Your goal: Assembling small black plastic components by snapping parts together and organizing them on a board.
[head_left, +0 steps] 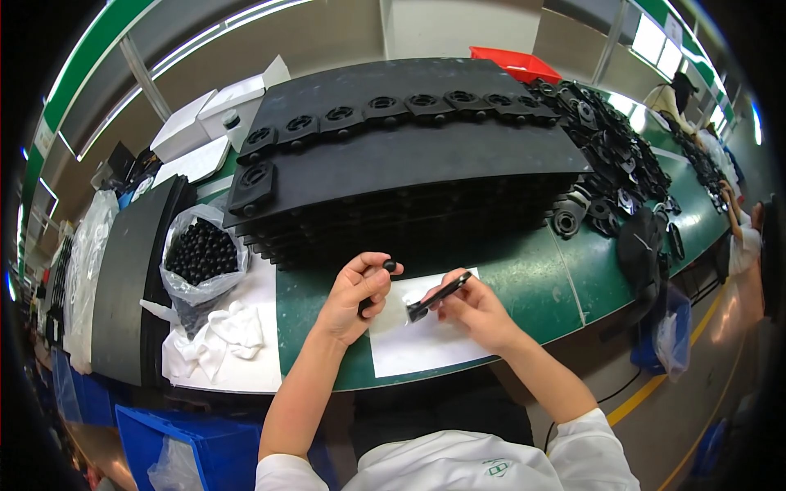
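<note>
Between the thumb and forefinger of my left hand [348, 301] is a small black ball [390, 265]. Something else dark shows under its curled fingers, too hidden to name. My right hand [479, 315] grips a flat black plastic part [440, 296], seen nearly edge-on and tilted. The two hands are a short way apart, over a white sheet [426, 353] on the green table. Beyond them, square black parts with round ringed openings [382, 103] stand in a row on a stack of black boards [409, 159], with small balls along their front edge.
Left of the stack, a clear plastic bag [236, 268] holds many black balls, near a crumpled white cloth [221, 340]. A heap of black parts [610, 147] covers the table's right side. A red bin [516, 62] stands behind; a blue bin [176, 442] sits below left.
</note>
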### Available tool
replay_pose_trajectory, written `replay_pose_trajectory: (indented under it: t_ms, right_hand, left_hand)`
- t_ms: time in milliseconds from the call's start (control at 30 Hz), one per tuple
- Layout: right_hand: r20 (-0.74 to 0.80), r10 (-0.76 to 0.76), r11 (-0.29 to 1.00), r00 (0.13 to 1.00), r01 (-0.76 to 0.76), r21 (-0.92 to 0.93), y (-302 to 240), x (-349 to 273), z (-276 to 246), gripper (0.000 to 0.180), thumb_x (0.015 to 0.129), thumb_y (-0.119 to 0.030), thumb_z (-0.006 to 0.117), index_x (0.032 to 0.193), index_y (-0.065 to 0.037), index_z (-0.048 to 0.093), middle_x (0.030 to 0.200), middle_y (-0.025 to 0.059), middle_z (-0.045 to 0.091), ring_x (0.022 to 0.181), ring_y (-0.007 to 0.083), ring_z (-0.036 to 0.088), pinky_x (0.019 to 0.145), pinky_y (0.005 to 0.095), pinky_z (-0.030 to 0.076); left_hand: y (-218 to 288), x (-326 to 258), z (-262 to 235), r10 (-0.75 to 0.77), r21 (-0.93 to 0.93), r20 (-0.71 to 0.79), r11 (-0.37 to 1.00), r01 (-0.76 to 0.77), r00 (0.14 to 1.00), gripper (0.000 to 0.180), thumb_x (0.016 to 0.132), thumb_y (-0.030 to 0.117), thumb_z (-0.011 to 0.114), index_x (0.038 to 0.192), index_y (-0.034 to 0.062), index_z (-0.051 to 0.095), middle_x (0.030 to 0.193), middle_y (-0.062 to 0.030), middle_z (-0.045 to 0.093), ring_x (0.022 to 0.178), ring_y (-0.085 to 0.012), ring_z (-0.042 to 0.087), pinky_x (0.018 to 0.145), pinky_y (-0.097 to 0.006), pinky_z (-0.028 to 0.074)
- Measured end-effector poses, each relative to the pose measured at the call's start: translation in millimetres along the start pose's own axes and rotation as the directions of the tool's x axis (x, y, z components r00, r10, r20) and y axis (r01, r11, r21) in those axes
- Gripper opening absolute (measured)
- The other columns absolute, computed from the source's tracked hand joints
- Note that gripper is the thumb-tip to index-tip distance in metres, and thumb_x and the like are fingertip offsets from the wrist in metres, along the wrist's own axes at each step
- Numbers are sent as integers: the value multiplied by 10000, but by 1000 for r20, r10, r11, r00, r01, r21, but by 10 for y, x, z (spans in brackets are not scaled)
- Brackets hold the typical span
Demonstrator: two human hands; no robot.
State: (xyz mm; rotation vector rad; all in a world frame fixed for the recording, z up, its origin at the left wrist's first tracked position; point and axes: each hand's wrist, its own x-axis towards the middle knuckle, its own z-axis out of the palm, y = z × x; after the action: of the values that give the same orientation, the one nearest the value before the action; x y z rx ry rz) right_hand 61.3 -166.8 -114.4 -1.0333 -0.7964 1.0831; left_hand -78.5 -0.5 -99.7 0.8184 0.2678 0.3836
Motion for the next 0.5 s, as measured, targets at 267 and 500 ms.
replay_pose_trajectory:
  t_ms: [267,500]
  right_hand:
    - [39,158,870,987,-158,467,-100,-17,-63,135,917,-65,458,1043,-113,447,1067,73,552,992,168,532,860,306,449]
    - [65,-195,976,979,187,107,-146,6,-143,222,806,106,525,917,-77,465,1069,107,568,1033,196,535,906,329,446]
  left_hand:
    - [-3,-34,39,-40,107,77,994,32,996,166,795,46,641,943,60,569,846,-35,612,519,-22,381,412,-149,253]
    - [-13,-54,80,-85,141,69,987,75,994,187,823,89,624,1002,42,594,856,-44,611,548,-29,393,418,-146,272]
